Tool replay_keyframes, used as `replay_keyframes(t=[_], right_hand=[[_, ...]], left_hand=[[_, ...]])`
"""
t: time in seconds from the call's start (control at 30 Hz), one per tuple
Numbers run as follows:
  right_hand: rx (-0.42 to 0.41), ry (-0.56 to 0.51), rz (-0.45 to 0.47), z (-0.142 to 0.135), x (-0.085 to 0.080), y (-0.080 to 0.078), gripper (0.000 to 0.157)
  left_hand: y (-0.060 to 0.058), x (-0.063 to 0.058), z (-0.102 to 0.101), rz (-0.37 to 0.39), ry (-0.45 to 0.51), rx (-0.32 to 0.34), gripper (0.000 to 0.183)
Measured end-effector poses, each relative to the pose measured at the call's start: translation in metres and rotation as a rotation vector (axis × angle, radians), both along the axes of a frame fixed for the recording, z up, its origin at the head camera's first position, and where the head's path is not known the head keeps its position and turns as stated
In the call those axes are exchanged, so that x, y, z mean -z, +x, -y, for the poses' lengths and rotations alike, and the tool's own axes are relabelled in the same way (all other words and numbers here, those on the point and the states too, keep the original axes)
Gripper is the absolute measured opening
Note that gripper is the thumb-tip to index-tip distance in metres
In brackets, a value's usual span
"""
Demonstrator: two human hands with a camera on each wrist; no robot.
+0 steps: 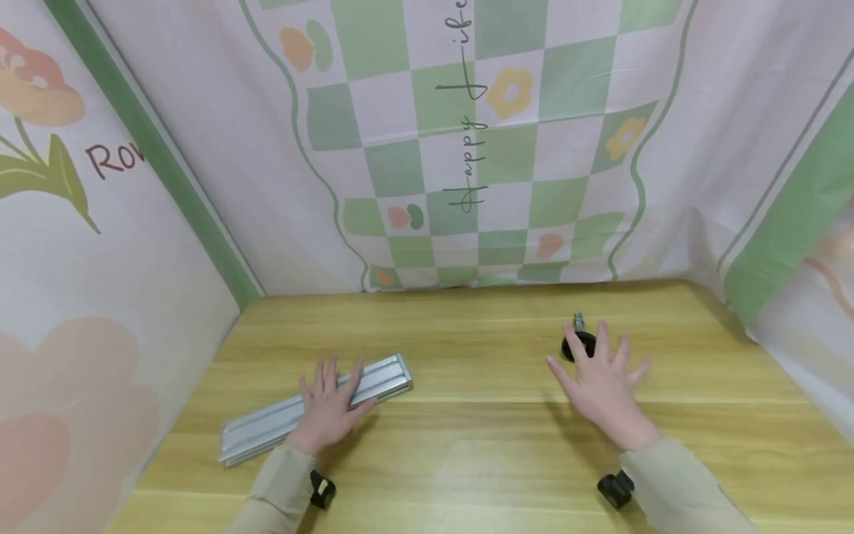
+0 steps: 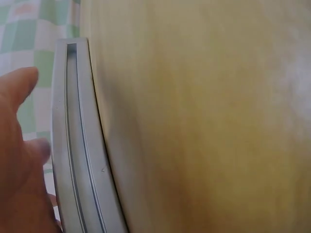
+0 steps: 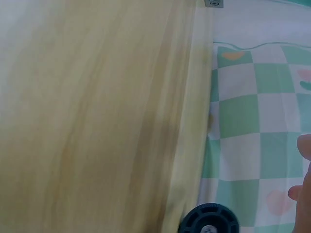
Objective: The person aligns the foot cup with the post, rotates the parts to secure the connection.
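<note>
A silver slotted aluminium profile (image 1: 260, 430) lies slantwise on the left of the table. My left hand (image 1: 327, 419) is over its middle with the fingers spread; whether it touches the metal I cannot tell. Seen from the left wrist, the profile (image 2: 73, 121) shows a long groove, with fingers (image 2: 19, 87) beside it. At the right, a black round levelling foot (image 1: 569, 348) with a metal threaded stud (image 1: 578, 320) lies on the table. Spread fingers of my right hand (image 1: 603, 386) partly cover that foot. The right wrist view shows the foot's black disc (image 3: 206, 213) at the bottom.
The wood-grain table (image 1: 467, 445) ends at a hanging cloth (image 1: 500, 245) with green checks. Printed cloth walls stand at the left (image 1: 153, 297) and right (image 1: 794, 282). Each wrist carries a small black camera, at the left (image 1: 323, 490) and right (image 1: 615, 489).
</note>
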State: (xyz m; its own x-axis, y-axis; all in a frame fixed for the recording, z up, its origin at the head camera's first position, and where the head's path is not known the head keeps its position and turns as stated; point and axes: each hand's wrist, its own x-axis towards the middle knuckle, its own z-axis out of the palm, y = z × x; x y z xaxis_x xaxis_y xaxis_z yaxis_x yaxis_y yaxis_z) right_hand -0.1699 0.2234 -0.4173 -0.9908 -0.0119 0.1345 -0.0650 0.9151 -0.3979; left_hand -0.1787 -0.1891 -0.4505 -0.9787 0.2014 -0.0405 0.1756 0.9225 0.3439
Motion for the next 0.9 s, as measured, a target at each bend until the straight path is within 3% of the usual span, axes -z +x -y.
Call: replay_keyframes(t=[0.2, 0.63, 0.8, 0.9], right_hand=[[0.026, -0.012, 0.063, -0.006, 0.01, -0.015, 0.077], [0.035, -0.06, 0.197, -0.009, 0.025, -0.041, 0.084], [0.026, -0.076, 0.217, -0.01, 0.027, -0.049, 0.079], [0.026, -0.093, 0.189, -0.011, 0.028, -0.052, 0.067]], left_hand=[[0.001, 0.002, 0.003, 0.035, -0.019, -0.019, 0.075], [0.001, 0.003, 0.003, 0.028, -0.03, -0.008, 0.076], [0.0, 0.004, 0.005, 0.027, -0.031, -0.008, 0.076], [0.0, 0.005, 0.006, 0.027, -0.035, -0.009, 0.076]])
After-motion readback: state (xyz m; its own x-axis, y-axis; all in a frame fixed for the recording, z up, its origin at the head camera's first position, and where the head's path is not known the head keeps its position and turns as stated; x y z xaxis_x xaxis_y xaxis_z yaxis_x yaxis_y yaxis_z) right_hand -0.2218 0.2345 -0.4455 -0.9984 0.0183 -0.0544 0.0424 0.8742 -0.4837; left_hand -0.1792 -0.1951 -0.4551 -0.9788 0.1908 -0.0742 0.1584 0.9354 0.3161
